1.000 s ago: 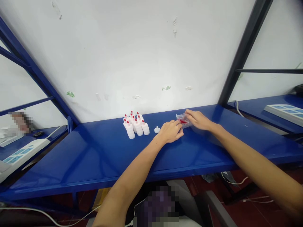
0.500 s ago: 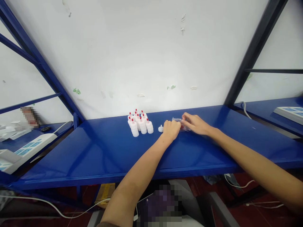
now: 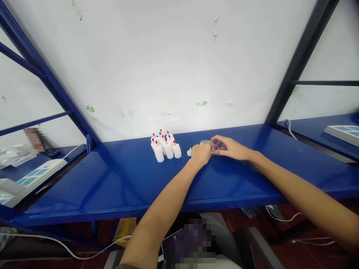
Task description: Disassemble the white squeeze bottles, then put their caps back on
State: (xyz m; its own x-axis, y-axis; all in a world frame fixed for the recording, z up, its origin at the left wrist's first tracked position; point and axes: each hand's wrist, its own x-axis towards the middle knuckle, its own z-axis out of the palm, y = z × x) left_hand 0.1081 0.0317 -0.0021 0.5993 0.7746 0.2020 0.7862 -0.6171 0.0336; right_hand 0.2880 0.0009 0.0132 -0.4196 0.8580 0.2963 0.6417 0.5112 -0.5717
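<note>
A small clear plastic bag (image 3: pixel 216 148) with red pieces inside lies on the blue table between my two hands. My left hand (image 3: pixel 201 153) is closed on the bag's left part, knuckles up, its fingertips hidden. From the right, my right hand (image 3: pixel 232 148) curves its thumb and fingers around the other side of the bag. Beside my left hand sits a white nozzle cap (image 3: pixel 189 152), partly covered by that hand. Farther left, several white squeeze bottles (image 3: pixel 168 150) with red tips stand upright in a close group.
The blue table (image 3: pixel 117 175) meets a white wall at the back, with blue frame posts at both sides. Power strips (image 3: pixel 35 175) lie on the left neighbouring surface. A phone with a blurred screen (image 3: pixel 187 243) rests on my lap below the table edge.
My right hand has shifted slightly left, and its thumb and fingers have spread wider around the bag. More of the red pieces shows. My left hand has moved slightly left, covering more of the nozzle cap.
</note>
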